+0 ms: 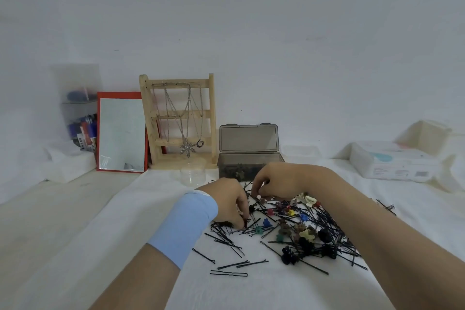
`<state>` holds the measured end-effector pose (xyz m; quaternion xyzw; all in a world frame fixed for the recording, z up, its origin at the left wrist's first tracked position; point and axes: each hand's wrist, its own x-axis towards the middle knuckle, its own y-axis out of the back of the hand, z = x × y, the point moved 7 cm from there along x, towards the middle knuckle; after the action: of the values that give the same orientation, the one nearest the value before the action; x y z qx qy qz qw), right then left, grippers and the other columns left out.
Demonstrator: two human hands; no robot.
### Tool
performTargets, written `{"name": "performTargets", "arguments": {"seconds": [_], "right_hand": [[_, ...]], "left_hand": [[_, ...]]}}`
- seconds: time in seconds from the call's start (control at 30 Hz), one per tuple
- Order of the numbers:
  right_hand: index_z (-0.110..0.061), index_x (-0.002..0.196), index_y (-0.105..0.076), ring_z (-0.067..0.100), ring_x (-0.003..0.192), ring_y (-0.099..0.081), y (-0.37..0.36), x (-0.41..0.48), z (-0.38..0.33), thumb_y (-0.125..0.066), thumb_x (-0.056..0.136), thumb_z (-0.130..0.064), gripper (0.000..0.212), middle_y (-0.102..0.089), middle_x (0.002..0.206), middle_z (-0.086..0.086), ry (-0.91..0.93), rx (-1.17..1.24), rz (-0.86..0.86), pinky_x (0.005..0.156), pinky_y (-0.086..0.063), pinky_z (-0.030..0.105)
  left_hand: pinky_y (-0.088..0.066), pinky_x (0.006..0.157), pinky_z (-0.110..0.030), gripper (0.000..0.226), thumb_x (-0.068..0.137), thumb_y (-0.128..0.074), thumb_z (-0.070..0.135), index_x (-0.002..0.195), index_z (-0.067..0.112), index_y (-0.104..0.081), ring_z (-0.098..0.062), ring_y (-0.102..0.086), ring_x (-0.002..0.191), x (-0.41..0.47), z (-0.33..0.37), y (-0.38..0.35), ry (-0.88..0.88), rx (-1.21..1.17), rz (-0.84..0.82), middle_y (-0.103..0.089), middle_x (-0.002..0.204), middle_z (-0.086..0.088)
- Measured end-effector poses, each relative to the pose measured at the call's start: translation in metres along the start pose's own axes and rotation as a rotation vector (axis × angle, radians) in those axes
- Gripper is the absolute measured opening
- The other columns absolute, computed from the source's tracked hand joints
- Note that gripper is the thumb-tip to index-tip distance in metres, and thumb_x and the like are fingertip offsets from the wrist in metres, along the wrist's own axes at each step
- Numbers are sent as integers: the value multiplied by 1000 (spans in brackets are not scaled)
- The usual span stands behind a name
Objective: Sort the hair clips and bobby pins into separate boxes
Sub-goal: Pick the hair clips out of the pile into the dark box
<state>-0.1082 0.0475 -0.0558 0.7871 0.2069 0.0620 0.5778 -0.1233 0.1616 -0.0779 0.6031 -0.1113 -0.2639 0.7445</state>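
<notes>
Hands in the mixed pile of pins (227, 231) and clips (305, 233).
Left hand (226, 200) pinches pins at its left edge; right hand (275, 180), curled by the open box (239, 166), hold unclear.

Smoky plastic box (250, 167) (glossy), matt white cloth (141, 209)

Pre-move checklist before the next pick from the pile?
1. Dark box lid up: ok.
2. Second container present: ok, clear tub sits left of the box; contents cannot tell.
3. Left hand grip: cannot tell, fingertips are down among the bobby pins.
4. Right hand holding anything: cannot tell, fingers curl over the pile.
5. Pile separated: not ok, hair clips and pins lie mixed.
</notes>
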Motion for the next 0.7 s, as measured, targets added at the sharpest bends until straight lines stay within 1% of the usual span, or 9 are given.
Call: {"name": "performTargets", "arguments": {"seconds": [0.13,0.2,0.27,0.33,0.4,0.47,0.53,0.63,0.7], "right_hand": [[-26,105,-70,5,64,-59,-4,2,5,-52,94,-15,23,-67,94,-10,-27,-6,-5,60,-47,21],[-24,110,-68,5,72,-61,-2,5,9,-55,94,-14,23,-64,94,-10,-19,-14,22,63,-47,19],[-20,117,-65,4,75,-61,5,8,14,-58,95,-15,24,-62,94,-11,-26,5,84,63,-45,16],[-18,116,-67,8,81,-62,19,13,20,-59,94,-14,23,-64,99,-7,-41,-5,186,69,-47,18],[-17,111,-70,13,92,-61,35,19,27,-59,94,-13,20,-67,105,-3,-66,-19,294,82,-52,24],[-17,108,-72,16,98,-63,50,28,35,-61,93,-13,19,-69,107,-1,-83,-11,382,89,-52,28],[-18,108,-72,18,100,-64,59,38,44,-63,93,-14,18,-71,107,1,-88,5,436,90,-52,29],[-21,112,-72,19,102,-65,60,54,55,-65,92,-18,21,-71,110,1,-104,1,457,92,-52,32],[-24,122,-68,20,108,-64,55,64,60,-66,93,-21,30,-70,116,0,-114,8,427,96,-51,34]], "left_hand": [[-46,81,-23,14,85,-75,25,98,27,-78,-9,-61,100,9,-8,3,-17,-28,36,-69,113,11],[-43,74,-19,12,85,-75,24,96,27,-78,-6,-60,93,13,-11,10,-34,-61,80,-69,109,12],[-42,70,-18,12,86,-73,26,97,29,-78,-6,-59,86,18,-16,23,-50,-100,151,-68,102,14],[-43,75,-21,16,92,-67,27,104,31,-76,-7,-58,86,27,-21,39,-55,-121,237,-66,96,18],[-48,90,-29,23,97,-59,24,115,30,-72,-11,-60,97,40,-26,52,-39,-147,301,-68,110,13],[-45,103,-33,29,99,-56,19,124,28,-67,-15,-60,113,54,-29,60,-15,-175,364,-65,127,6],[-40,102,-28,36,97,-59,17,131,28,-61,-15,-58,120,67,-33,63,3,-202,419,-62,132,6],[-43,96,-26,41,94,-63,19,133,32,-57,-13,-60,112,85,-40,64,41,-237,478,-63,129,7],[-44,95,-28,45,93,-64,18,135,31,-54,-15,-60,112,93,-44,62,57,-242,500,-63,129,5]]}}
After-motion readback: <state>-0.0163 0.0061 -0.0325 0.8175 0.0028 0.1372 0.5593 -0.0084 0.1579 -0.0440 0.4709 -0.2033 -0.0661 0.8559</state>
